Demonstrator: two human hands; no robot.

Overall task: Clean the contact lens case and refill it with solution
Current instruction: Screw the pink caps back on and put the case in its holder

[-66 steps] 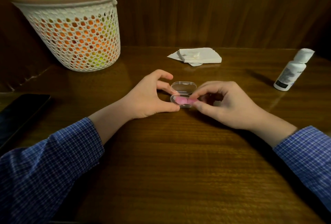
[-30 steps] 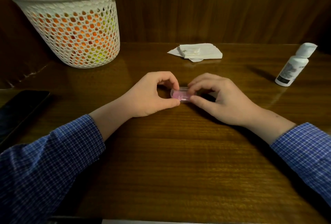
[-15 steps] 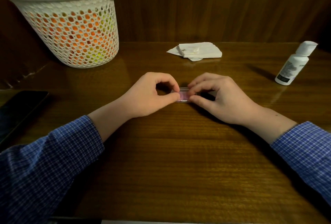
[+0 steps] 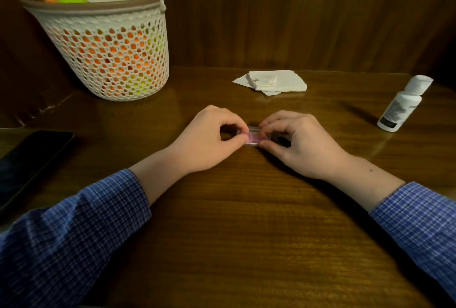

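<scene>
At the left edge of the wooden surface (image 4: 234,233) lies a dark phone (image 4: 27,162), flat and partly cut off by the frame. Behind it, in the far left corner, stands a white openwork basket (image 4: 111,44) with a brown rim; orange and yellow-green things show through its holes, and what they are cannot be told.

The left hand (image 4: 209,142) rests on the surface near its middle, its sleeve a blue check. Its grip is clamped on the left end of the contact lens case (image 4: 253,136), thumb at the near side and forefinger curled over the top. The case is a small clear box with pink inside, sitting on the surface between the two hands, its lid down. Only a short stretch of it shows between the fingertips.

Beyond the case, toward the far edge, lies a folded white tissue (image 4: 274,81), well apart from the hands.

The right hand (image 4: 301,145) mirrors the left: its grip is clamped on the right end of the case, thumb on the near side and the curled fingers pressing from above. The wrist lies on the surface, with the same checked sleeve behind it.

Near the right edge stands a white solution bottle (image 4: 402,105), cap on, with a label too small to read. It appears to lean in this wide-angle view and stands well apart from the right hand.
</scene>
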